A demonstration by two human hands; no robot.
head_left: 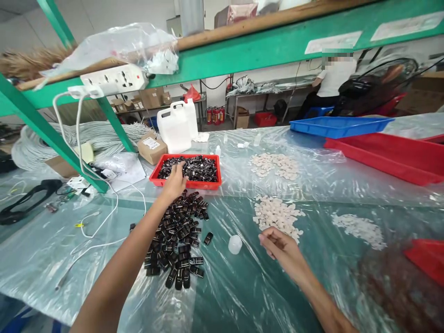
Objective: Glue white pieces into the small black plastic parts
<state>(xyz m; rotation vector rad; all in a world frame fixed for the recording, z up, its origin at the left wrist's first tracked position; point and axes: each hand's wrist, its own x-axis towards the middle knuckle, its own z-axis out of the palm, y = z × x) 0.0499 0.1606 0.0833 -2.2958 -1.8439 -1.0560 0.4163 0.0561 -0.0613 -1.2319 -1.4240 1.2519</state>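
Head view: one red tray (185,185) holds black parts (205,170); over it, the left hand (176,181), fingers apart, grip unclear. Before it, one black heap (178,231); to its right, one cup (235,244), three white piles (277,213), the half-curled right hand (281,247), contents unclear. The table (225,291) is plastic-covered; behind the tray, at least two jugs (174,132); farther right, a seated person (333,81).

head-worn camera; looks forward and down; close above worktable (222,286)

The plastic casings (178,230) are black, their tray (185,185) red; small flat pieces (276,213) are cream, the round container (235,244) translucent white, the shelf beam (243,48) green.
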